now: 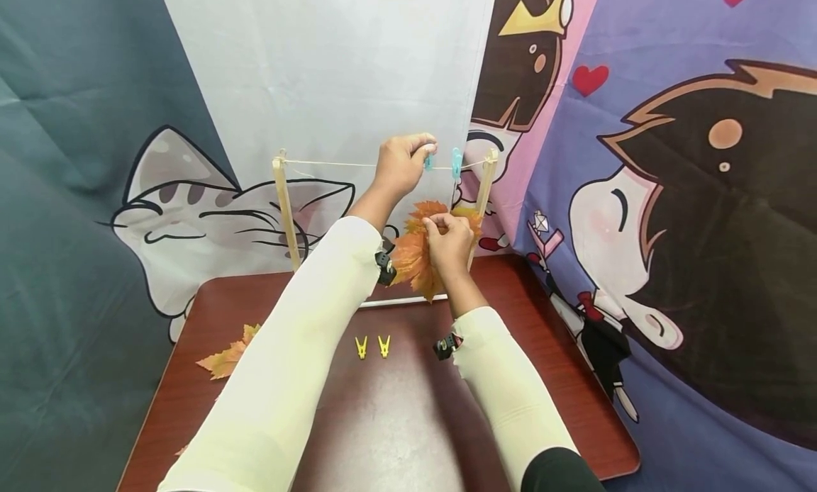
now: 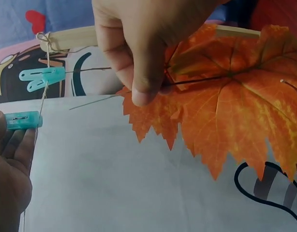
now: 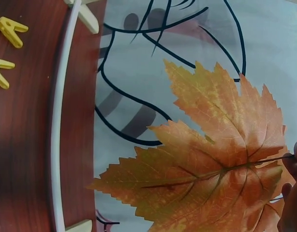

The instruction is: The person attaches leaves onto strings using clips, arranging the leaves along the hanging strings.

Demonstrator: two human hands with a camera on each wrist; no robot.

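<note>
Nearest us: two pale sleeves [image 1: 287, 357], reaching over the table [image 1: 408, 435]. Left hand [image 1: 398, 167]: pinching a blue clip [image 1: 428, 161] at the string [image 1: 332, 164]. Right hand [image 1: 449, 245]: thumb and finger narrowed on the stem of an orange leaf [image 1: 413, 259], held above the table toward its far edge. Second blue clip [image 1: 457, 164]: on the string, right of the first. We count two yellow clips [image 1: 361, 349] mid-table, another leaf [image 1: 223, 359] near the left edge.

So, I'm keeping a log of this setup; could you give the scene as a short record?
Left hand: pinches turquoise clothespin at the string
Right hand: pinches orange maple leaf by its stem
Already clipped: second turquoise clothespin, holding a leaf stem
String supports: wooden posts
On table: yellow clothespins, another maple leaf
</note>
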